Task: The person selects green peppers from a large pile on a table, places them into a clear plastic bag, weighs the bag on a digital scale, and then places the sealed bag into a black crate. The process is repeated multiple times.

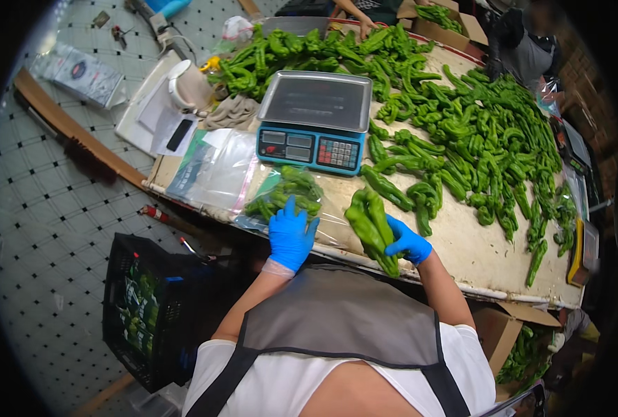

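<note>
Several long green peppers (370, 224) are gripped in my right hand (410, 242), which wears a blue glove and is raised over the table's near edge. My left hand (292, 234), gloved in blue as well, lies against the near side of a clear plastic bag (309, 200). Its thumb and fingers are apart. Green peppers (288, 187) show through the film of that bag. Just beyond the bag stands a blue digital scale (309, 148) with a bare metal pan (317, 101). Flat plastic bags (220, 164) lie left of the filled one.
Loose green peppers (476, 135) cover much of the table (470, 260). A mug (186, 86), cloth (231, 112) and black phone (181, 134) sit at left. A black crate (142, 313) with bagged peppers stands below. Another person's hand (366, 26) touches the far peppers.
</note>
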`<state>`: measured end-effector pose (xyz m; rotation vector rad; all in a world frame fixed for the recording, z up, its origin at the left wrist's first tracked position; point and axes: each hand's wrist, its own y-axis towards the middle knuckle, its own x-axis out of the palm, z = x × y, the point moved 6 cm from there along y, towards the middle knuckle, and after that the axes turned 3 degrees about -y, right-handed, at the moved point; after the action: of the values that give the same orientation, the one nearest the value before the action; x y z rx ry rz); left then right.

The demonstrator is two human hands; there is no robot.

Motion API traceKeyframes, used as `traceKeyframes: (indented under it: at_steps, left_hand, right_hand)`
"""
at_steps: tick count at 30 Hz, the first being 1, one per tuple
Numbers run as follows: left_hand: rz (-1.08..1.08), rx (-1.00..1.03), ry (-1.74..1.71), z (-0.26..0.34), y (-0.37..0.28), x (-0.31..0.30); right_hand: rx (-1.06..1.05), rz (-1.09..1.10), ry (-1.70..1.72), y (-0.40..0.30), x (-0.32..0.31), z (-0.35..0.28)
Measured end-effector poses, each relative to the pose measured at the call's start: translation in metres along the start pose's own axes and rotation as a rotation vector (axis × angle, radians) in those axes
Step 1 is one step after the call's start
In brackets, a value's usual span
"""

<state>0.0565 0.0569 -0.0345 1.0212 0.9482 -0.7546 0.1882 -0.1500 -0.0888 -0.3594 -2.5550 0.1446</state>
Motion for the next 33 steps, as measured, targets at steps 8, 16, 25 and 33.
traceKeyframes:
  at_steps: [8,16,25,33]
  left_hand:
    - [-0.013,0.0,-0.013,-0.023,0.003,0.037]
    - [-0.361,0.024,-0.067,-0.008,-0.018,0.0]
    - [-0.312,0.053,-0.193,0.001,-0.005,-0.017]
    - [-0.364,0.124,-0.273,0.008,-0.006,-0.025]
  right_hand:
    - [0.283,-0.177,-0.578,0.024,0.003,0.022]
    - [0.473,-0.26,-0.285,0.063,0.012,0.041]
    - [0.391,-0.174,-0.436,0.121,0.062,0.031]
    - [0.017,-0.198,-1.163,0.189,0.05,0.044]
